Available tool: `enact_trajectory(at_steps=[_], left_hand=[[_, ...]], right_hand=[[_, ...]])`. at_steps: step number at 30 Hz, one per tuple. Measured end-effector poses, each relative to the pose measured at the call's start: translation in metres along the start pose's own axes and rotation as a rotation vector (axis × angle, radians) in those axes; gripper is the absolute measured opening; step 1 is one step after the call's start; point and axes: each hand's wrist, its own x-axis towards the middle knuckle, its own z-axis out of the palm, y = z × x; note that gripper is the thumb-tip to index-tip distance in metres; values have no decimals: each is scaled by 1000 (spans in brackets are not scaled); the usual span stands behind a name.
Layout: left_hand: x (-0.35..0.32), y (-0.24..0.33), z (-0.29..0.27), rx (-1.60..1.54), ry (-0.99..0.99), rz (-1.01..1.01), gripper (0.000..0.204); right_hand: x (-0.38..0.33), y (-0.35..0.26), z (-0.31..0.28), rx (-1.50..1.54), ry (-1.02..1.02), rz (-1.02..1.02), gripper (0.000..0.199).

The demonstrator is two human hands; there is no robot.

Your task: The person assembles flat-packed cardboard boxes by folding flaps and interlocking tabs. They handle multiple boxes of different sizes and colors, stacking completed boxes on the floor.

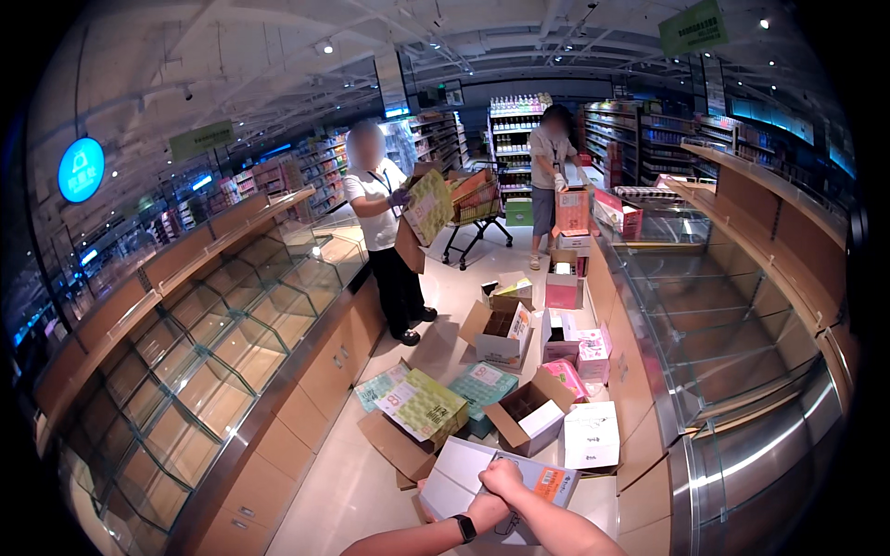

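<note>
Cardboard, light but floppy, is judged best held at its edges: the white carton (464, 477) (low on the floor) is gripped by the right hand (502, 478); the left hand's (489, 510) grip cannot be told.

around the white carton (464, 474) on the pale cream floor (343, 491): a yellow-green box (425, 405) with white patches to its upper left, a teal box (484, 385) above it, a pink box (565, 375) to its upper right. beyond it, a brown cardboard box (501, 332); just below it, a black wristwatch (465, 528)
</note>
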Motion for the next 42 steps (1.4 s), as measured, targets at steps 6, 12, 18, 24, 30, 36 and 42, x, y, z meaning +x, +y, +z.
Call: enact_trajectory(at_steps=[6, 12, 18, 24, 30, 36, 42], left_hand=[[-27, -26, 65, 175, 115, -127, 20], [-63, -15, 10, -119, -284, -236, 22], [-119, -74, 25, -200, -473, -298, 16], [-74, -77, -78, -290, -422, -338, 21], [-11, -92, -72, -179, -426, -358, 19], [80, -103, -44, -76, -332, -551, 13], [136, -135, 24, 19, -262, -647, 28]], right_hand=[[6, -12, 23, -106, -103, 3, 23], [6, -16, 96, -284, -336, -37, 30], [30, -35, 138, -388, -422, -351, 36], [52, -35, 77, -330, 150, -751, 59], [117, -14, 42, -511, -519, -332, 78], [195, 12, -18, -576, -474, -213, 82], [258, 12, -67, -697, -591, -236, 86]])
